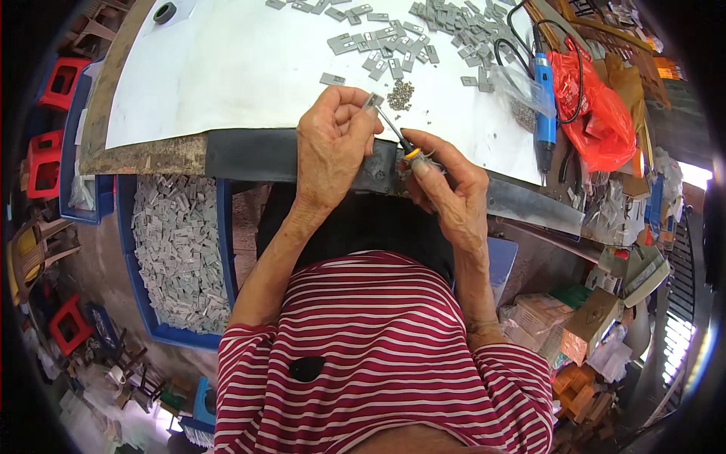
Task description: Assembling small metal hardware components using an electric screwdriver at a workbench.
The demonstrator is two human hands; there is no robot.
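Between thumb and fingers, my left hand pinches a small grey rectangular plate above the table's near edge. My right hand is closed around a screwdriver with a black and yellow handle. Its thin metal shaft points up and left, and the tip is at or very close to the plate; contact is too small to tell. Just beyond my hands lies a little heap of tiny screws on white paper. One loose grey plate rests left of the heap, and many similar plates are scattered farther back.
A blue electric screwdriver with a black cord lies at the right, beside a red plastic bag. Below the table's left side stands a blue bin full of small grey pieces. Dark sheeting covers the table's front edge.
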